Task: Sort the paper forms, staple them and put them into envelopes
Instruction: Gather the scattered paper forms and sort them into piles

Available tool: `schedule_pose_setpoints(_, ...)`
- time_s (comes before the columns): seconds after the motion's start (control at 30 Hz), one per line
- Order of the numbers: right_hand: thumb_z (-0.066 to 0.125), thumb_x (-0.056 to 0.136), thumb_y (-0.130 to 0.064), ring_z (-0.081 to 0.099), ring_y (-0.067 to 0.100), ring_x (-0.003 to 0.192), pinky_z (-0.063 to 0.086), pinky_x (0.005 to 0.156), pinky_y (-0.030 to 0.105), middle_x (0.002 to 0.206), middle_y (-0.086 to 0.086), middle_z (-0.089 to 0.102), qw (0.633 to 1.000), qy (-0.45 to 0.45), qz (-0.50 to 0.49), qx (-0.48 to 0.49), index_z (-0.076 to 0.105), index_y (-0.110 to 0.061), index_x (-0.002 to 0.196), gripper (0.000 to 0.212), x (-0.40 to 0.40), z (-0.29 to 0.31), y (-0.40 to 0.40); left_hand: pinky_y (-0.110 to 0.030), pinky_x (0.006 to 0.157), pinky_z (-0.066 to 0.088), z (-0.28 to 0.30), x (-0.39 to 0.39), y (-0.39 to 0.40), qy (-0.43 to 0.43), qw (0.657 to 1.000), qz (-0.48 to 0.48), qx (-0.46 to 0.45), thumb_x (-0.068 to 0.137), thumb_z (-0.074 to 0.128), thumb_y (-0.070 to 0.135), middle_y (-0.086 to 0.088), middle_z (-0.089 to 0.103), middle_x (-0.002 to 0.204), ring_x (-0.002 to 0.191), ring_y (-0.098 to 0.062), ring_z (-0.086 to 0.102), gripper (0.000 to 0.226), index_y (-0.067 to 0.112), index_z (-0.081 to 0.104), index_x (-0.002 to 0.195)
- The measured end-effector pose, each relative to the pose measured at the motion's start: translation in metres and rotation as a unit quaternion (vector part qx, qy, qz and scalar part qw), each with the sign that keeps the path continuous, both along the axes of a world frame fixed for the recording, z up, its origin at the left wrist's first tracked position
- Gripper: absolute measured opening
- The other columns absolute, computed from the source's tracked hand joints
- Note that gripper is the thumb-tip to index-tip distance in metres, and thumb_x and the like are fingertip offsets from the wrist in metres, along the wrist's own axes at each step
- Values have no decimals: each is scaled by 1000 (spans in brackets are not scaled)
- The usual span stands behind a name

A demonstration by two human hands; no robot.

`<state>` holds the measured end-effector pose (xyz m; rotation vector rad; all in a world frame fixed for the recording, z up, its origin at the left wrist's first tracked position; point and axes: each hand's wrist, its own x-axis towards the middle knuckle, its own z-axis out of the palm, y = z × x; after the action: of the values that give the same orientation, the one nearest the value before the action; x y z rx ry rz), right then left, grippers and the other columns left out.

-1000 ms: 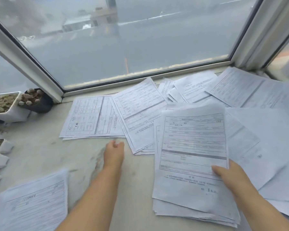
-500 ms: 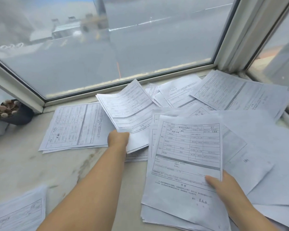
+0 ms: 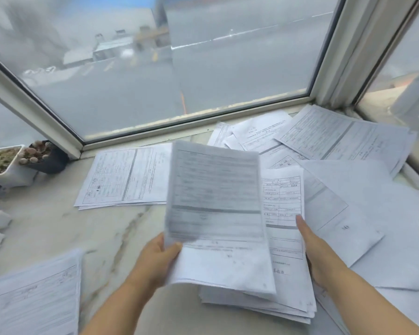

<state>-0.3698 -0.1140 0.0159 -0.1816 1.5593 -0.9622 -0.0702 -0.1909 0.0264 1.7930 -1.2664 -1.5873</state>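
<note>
While a pile of forms [image 3: 32,298] lies in the lower left corner of the frame, the left hand [image 3: 155,259] at lower centre pinches a blurred sheet [image 3: 215,197] by its lower left corner, thumb on top, holding it raised above the stack [image 3: 283,274]. Just right of it, the right hand [image 3: 317,252] grips the right edge of that stack, thumb laid flat on the top form. Both rest over a marble sill [image 3: 58,233]. Further up, left of the raised sheet, a landscape form [image 3: 121,177] lies flat, well apart from both hands. Loose sheets [image 3: 336,141] spread across the upper right. Two small plant pots [image 3: 22,160] stand at the left edge, below the window frame [image 3: 203,117].
</note>
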Motion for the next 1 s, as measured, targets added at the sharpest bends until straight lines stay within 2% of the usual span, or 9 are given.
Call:
schedule_pose_setpoints(0.1,57,91,-48,67,20,103,49,94,41,108,-2,73,999,-14,36,-21,66,-25,116,35,-1,2,0,-20,70,53,-9,-38,29,-13,997,-75,23,92,57,7,3,74,96,82,-8,70,17,19,66,99)
schedule_pose_setpoints(0.2,58,94,-9,70,32,98,51,94,50,106,10,74,998,25,51,-5,64,-11,122,28,4,-10,3,-15,70,45,-12,-47,19,-77,987,-139,-38,93,58,32,13,65,89,75,-2,58,10,27,63,101)
schedule_pose_setpoints(0.3,56,92,0,70,34,96,50,96,55,101,9,75,995,78,58,15,66,-13,113,27,6,-20,6,-26,90,44,-19,-16,-32,-230,953,-90,-175,91,61,35,3,56,122,102,-11,55,45,23,50,132)
schedule_pose_setpoints(0.4,57,92,-1,70,33,95,50,95,55,99,7,76,993,105,51,20,68,-19,106,25,10,-25,8,-34,117,19,-30,30,-99,-360,901,-126,-206,86,66,43,-6,23,156,144,-21,21,83,14,23,151)
schedule_pose_setpoints(0.57,57,92,-1,71,35,93,49,95,55,98,9,76,991,126,30,21,68,-15,106,23,18,-23,10,-40,119,1,-63,63,-161,-439,854,-248,-129,71,61,75,3,-8,161,148,-20,-7,111,29,2,154)
schedule_pose_setpoints(0.73,59,91,-3,71,37,94,48,97,57,102,13,75,990,131,19,43,67,-12,112,24,21,-20,8,-40,109,27,-71,54,-174,-446,864,-157,-175,73,61,72,3,28,148,138,-21,25,85,30,33,141)
schedule_pose_setpoints(0.83,58,91,-3,71,35,95,49,96,55,104,13,74,991,128,23,40,66,-10,117,27,24,-17,8,-38,87,42,-66,56,-181,-488,822,-171,-239,89,57,33,-2,45,128,114,-28,43,39,24,47,126)
schedule_pose_setpoints(0.9,56,92,-2,71,34,95,50,94,53,104,12,74,991,123,31,33,65,-11,117,28,26,-10,10,-36,75,43,-67,69,-190,-484,813,-181,-267,86,47,6,-4,55,114,99,-29,50,34,23,55,114)
schedule_pose_setpoints(1.0,53,93,1,72,32,95,51,91,50,104,11,75,991,114,66,32,65,-13,115,28,33,-3,21,-36,58,34,-53,85,-183,-324,895,-32,-303,81,40,20,-5,54,71,69,-29,46,16,10,53,81)
